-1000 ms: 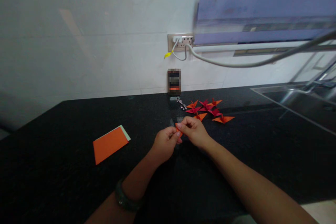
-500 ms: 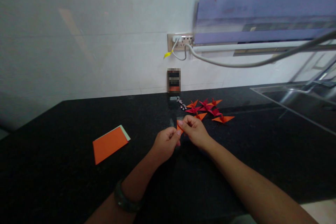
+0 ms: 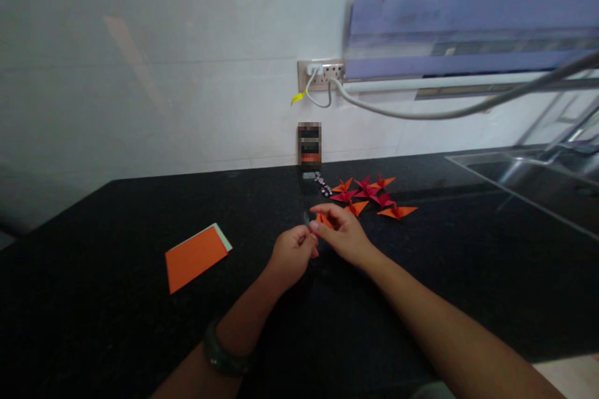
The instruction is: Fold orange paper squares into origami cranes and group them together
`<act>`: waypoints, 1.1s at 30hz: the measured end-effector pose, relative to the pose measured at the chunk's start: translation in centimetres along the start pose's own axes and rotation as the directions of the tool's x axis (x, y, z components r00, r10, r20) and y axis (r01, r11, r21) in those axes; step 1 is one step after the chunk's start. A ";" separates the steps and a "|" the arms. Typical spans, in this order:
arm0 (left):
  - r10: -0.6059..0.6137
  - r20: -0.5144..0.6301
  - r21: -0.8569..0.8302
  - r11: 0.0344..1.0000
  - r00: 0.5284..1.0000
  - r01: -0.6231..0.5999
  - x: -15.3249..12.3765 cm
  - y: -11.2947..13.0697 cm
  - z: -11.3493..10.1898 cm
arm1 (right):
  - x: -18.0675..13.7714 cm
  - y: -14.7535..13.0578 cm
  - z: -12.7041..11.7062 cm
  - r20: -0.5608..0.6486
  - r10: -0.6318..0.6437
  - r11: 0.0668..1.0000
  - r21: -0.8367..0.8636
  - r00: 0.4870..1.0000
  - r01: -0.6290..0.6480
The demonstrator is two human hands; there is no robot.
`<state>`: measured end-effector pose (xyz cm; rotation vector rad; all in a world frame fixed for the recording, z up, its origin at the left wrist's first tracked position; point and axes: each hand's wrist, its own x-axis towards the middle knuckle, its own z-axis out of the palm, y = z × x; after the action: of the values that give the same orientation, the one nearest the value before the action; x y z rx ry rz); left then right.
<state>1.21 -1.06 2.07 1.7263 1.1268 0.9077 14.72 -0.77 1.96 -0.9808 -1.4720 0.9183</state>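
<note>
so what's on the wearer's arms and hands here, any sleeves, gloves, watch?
Both forearms are bare as far as the frame shows: no sleeves, no gloves. The left hand has a dark band on its wrist, probably a watch, with a rounded, chunky strap; no face or markings can be read. The right hand and its forearm carry nothing visible: no band, and no ring can be made out.

Paper sheets (image 3: pixel 197 255) left, folded cranes (image 3: pixel 369 194) right, on counter (image 3: pixel 116 336).
</note>
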 end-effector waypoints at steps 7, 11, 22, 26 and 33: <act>-0.080 -0.163 -0.131 0.990 0.983 0.058 0.3 -0.2 -0.1 | 0.2 0.1 -0.3 -0.076 0.135 0.991 0.005 0.988 -0.135; -0.162 -0.256 -0.278 0.957 0.953 0.088 0.5 -0.1 -0.2 | 0.0 -0.3 -0.1 -0.015 0.195 0.979 0.063 0.981 -0.194; -0.171 -0.173 -0.374 0.923 0.970 0.096 0.3 0.2 0.0 | 0.1 -0.2 0.1 -0.062 0.227 0.971 0.090 0.972 -0.221; -0.184 -0.177 -0.360 0.926 0.967 0.110 0.3 0.1 0.0 | 0.1 0.0 0.1 -0.048 0.188 0.982 0.048 0.981 -0.185; -0.160 -0.194 -0.312 0.946 0.968 0.094 0.5 -0.2 0.0 | -0.3 0.4 0.2 0.050 -0.017 0.983 -0.183 0.999 0.026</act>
<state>1.25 -0.56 1.93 1.3153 1.1585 1.1427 14.61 -0.93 1.50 -1.0802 -1.6274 0.8057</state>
